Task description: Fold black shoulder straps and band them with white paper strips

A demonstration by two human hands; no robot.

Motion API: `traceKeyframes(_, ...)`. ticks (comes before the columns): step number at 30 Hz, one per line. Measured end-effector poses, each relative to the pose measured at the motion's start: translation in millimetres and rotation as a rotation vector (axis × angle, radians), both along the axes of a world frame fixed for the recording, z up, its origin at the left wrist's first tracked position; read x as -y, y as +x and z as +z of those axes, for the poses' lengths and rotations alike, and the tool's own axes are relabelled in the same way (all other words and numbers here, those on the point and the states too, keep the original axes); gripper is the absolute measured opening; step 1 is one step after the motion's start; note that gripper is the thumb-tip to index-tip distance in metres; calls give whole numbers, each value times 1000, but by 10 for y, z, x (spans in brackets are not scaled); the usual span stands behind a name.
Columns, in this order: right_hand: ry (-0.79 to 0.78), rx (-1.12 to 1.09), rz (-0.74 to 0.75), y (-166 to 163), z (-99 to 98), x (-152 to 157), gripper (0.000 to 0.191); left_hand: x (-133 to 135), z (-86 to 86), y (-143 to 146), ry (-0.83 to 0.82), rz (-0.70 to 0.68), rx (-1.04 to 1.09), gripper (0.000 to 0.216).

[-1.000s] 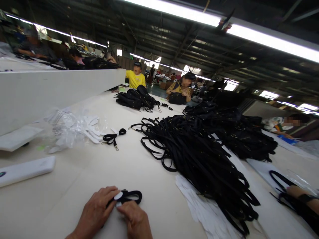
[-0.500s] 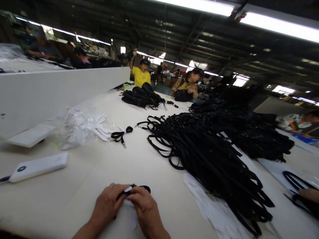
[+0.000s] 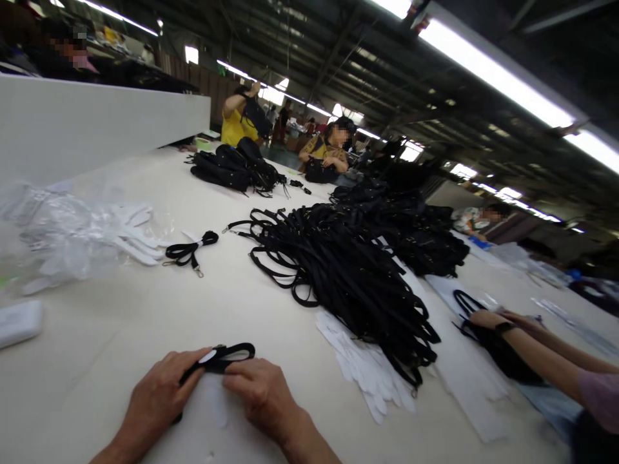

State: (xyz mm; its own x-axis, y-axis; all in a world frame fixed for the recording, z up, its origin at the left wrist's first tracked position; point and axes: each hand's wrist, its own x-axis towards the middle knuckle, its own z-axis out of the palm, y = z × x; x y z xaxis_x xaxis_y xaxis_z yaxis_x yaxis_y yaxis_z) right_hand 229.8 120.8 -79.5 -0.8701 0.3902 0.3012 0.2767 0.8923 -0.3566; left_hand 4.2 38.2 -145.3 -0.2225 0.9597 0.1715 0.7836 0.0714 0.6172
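Between my hands is a folded black strap point(image 3: 240, 351), its loop standing out to the right. A white paper band point(image 3: 207, 356) lies across the strap beside my left fingertips. My left hand point(image 3: 162, 393) is closed around the strap's left part, whose end shows below the palm. Bent fingers of my right hand point(image 3: 261, 390) pinch at the strap's lower edge near the band; what exactly sits between them is hidden. Farther up the table lies another black strap point(image 3: 186, 251), bundled with a white band and showing metal clasps.
A large heap of black straps point(image 3: 333, 270) lies right of centre, with white paper strips point(image 3: 370, 367) beneath. Clear plastic with white strips point(image 3: 72, 232) and a white device point(image 3: 19, 322) are left. Black bags point(image 3: 232, 167) lie farther back. A co-worker's arm point(image 3: 536, 348) reaches in from the right.
The view has swung right, bringing a co-worker's arms into sight. My hands have moved slightly apart, and more of the strap's loop and white band shows.
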Motion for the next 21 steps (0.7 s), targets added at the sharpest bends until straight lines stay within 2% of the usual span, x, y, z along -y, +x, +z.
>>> traceKeyframes(4,238,257,295,-21,111,-50,10,-8,-166,-40,1,-18,-15,36)
traceKeyframes(8,313,374,451,-94,133,-154,12,-16,-204,-53,10,-21,2,36)
traceKeyframes(12,323,391,533,-114,125,-237,14,-13,-142,-38,-10,-6,-1,36)
traceKeyframes(17,218,438,560,-105,211,-327,9,-12,11,-13,-32,-6,-21,35)
traceKeyframes(21,227,470,621,-84,286,-328,13,0,-20,-11,-8,0,23,35)
